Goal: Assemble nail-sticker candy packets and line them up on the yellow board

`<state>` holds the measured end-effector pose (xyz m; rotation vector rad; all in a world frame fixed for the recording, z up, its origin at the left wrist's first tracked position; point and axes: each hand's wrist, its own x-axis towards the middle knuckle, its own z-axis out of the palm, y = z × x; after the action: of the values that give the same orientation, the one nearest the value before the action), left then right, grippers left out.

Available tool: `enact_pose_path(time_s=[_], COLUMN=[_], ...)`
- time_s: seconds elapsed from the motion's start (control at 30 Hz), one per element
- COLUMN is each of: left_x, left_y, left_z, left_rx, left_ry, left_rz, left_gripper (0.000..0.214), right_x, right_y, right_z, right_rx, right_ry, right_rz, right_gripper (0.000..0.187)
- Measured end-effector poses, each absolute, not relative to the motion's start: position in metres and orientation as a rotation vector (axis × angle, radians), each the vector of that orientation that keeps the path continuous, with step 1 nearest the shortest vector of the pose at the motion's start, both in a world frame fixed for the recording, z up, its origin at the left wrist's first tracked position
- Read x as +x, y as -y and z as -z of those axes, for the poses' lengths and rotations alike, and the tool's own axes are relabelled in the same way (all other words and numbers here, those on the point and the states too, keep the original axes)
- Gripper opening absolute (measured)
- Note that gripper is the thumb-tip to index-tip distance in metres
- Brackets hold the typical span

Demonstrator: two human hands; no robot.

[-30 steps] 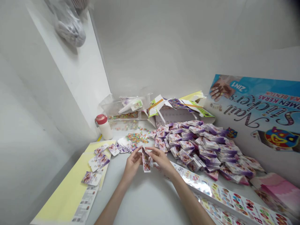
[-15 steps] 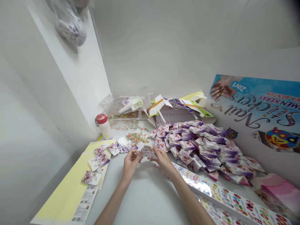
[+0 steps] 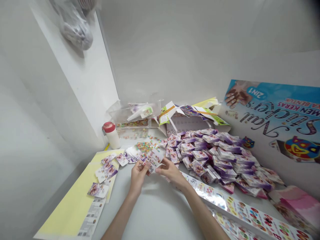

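Note:
A small printed sticker sheet (image 3: 155, 158), white with rows of little coloured designs, is held up between my two hands over the table. My left hand (image 3: 139, 175) pinches its lower left corner. On the other side, my right hand (image 3: 170, 171) has thumb and fingers on the sheet's right edge. Just behind the sheet lies a scatter of small colourful pieces (image 3: 143, 146). Left of these, several flat white and purple cards (image 3: 132, 154) are fanned out. A large heap of small white and purple boxes (image 3: 200, 155) sits to the right of my right hand.
Long sticker strips (image 3: 225, 201) lie at the front right. Yellow sheets (image 3: 67, 200) with several loose cards cover the left side. A red-capped bottle (image 3: 112, 135), clear plastic tray (image 3: 135, 116) and open carton (image 3: 187, 122) stand behind. A "Nail Stickers" box (image 3: 272, 116) stands at right.
The sheet has turned from a slanted position to face me, showing its printed designs. My right hand's grip has shifted slightly along its edge. The surroundings look the same.

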<state>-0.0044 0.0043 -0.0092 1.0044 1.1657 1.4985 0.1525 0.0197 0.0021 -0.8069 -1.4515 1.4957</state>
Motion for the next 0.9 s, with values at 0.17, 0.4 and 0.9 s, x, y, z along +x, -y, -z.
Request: enact_pose_path(time_s=[0.17, 0.4, 0.9], left_x=[0.001, 0.001, 0.003], left_y=[-0.001, -0.002, -0.006], left_z=[0.007, 0.006, 0.017], left_rx=[1.031, 1.164, 1.169], left_ry=[-1.074, -0.998, -1.049], left_rz=[-1.347, -1.183, -1.276], left_gripper=[0.04, 0.039, 0.034], right_x=[0.152, 0.153, 0.153], right_y=[-0.026, -0.027, -0.027], right_z=[0.004, 0.006, 0.007], right_rx=[-0.972, -0.958, -0.998], right_ry=[1.332, 1.177, 1.253], right_rz=[-1.379, -1.423, -1.376], right_gripper=[0.027, 0.032, 0.021])
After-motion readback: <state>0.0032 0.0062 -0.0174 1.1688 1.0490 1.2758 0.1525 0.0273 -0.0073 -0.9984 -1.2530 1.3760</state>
